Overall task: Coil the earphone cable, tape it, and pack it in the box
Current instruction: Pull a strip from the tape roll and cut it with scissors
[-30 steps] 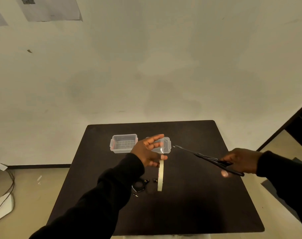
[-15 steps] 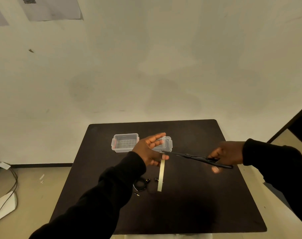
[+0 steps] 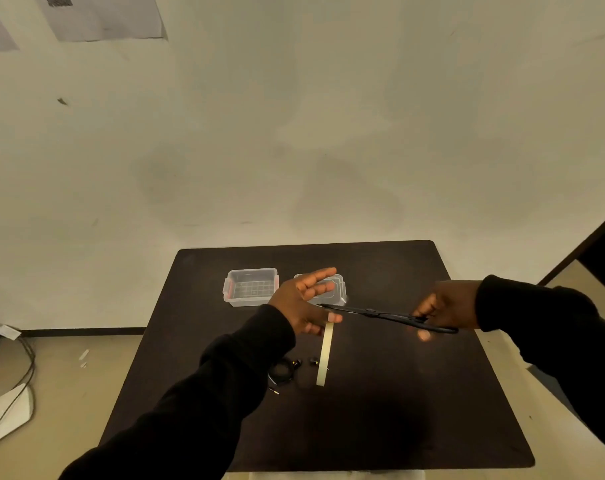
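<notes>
My left hand (image 3: 303,303) is raised over the dark table (image 3: 398,410), pinching the top of a pale length of tape (image 3: 325,355) that hangs straight down; its other fingers are spread. In my right hand (image 3: 444,304) are black scissors (image 3: 384,315), whose tips touch the tape just under my left thumb. The black earphone cable (image 3: 282,373) lies coiled on the table beside my left sleeve, its earbuds (image 3: 313,361) to the right of the coil. An open clear plastic box (image 3: 251,287) stands at the back, with its lid (image 3: 337,292) partly hidden behind my left fingers.
The table's far edge meets a pale wall. On the floor at the left lie cables and a white object (image 3: 7,414). A dark doorway or piece of furniture (image 3: 598,251) stands at the right.
My right hand has carried the scissors leftward, and their tips have reached the tape at my left hand. My left hand and the tape have stayed nearly still.
</notes>
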